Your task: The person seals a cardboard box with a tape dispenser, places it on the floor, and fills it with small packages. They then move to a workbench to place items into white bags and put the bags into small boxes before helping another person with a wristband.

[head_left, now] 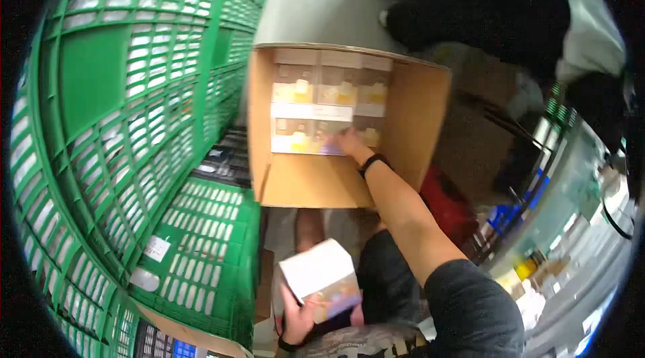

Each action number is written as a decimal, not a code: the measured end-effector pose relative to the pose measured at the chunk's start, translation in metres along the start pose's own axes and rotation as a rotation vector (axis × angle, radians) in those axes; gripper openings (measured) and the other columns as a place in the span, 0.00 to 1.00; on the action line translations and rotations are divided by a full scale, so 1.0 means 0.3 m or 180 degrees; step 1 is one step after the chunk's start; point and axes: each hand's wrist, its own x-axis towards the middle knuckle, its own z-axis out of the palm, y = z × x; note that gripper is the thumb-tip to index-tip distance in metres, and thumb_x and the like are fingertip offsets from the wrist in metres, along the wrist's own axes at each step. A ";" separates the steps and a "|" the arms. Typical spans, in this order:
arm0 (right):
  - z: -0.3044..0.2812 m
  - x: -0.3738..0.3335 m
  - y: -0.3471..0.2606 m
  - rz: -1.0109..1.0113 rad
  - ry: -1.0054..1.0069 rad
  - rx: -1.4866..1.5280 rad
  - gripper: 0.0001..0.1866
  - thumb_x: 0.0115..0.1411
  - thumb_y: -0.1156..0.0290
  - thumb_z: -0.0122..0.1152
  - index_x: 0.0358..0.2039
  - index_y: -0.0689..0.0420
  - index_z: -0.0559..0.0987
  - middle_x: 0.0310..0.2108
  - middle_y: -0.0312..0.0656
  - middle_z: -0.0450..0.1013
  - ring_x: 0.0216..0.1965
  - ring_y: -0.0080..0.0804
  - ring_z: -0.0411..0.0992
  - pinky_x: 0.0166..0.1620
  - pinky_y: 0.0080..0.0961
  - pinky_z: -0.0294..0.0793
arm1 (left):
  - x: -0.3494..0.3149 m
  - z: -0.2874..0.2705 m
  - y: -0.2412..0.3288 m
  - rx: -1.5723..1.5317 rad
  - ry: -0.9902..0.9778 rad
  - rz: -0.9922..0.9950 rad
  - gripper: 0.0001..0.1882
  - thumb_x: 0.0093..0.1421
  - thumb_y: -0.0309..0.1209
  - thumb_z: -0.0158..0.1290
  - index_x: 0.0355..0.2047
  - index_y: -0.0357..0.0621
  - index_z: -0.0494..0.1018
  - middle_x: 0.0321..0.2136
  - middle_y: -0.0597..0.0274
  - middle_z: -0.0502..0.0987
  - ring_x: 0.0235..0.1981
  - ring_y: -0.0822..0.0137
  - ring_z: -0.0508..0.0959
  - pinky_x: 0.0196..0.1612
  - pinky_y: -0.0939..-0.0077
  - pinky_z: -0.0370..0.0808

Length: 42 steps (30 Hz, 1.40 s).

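An open brown cardboard carton (416,109) stands in front of me, with small boxes (293,93) in white, yellow and clear-looking panels stacked in rows inside it. My right hand (351,143) reaches into the carton at the lower row, by the middle box. Its fingers are smeared by motion, so whether they grip that box is not clear. Low in the view, close to my body, my left hand (299,318) is closed on a small box (319,271) with a plain white face and a printed yellow and purple side.
Tall green plastic crates (94,76) are stacked along the left, with a lower green crate (201,244) nearer me. Beyond the carton is a pale floor (309,2). A person in dark clothing (484,9) is at the far right. A cluttered work surface (571,264) runs along the right.
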 end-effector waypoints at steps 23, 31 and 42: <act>-0.115 -0.250 -0.230 0.0344 0.0152 0.6358 0.23 0.70 0.53 0.50 0.59 0.53 0.68 0.57 0.40 0.69 0.57 0.35 0.68 0.61 0.37 0.69 | 1.473 0.474 0.138 0.0481 -0.0854 0.0739 0.44 0.62 0.38 0.57 0.72 0.46 0.44 0.62 0.40 0.65 0.62 0.52 0.68 0.63 0.62 0.65; -0.090 -0.062 -0.131 0.0424 0.0948 0.5629 0.23 0.71 0.55 0.49 0.60 0.54 0.67 0.55 0.39 0.70 0.57 0.34 0.68 0.61 0.35 0.69 | 1.542 0.379 0.045 0.4786 -0.0584 0.2030 0.37 0.59 0.33 0.49 0.70 0.57 0.53 0.72 0.56 0.46 0.72 0.52 0.46 0.69 0.47 0.48; 0.079 0.196 0.095 -0.0705 0.1153 0.3673 0.20 0.71 0.61 0.49 0.60 0.53 0.67 0.56 0.40 0.69 0.56 0.34 0.68 0.60 0.33 0.69 | 1.481 0.417 0.147 0.5012 -0.0290 0.1793 0.33 0.59 0.34 0.49 0.67 0.54 0.61 0.72 0.57 0.46 0.72 0.54 0.46 0.70 0.44 0.46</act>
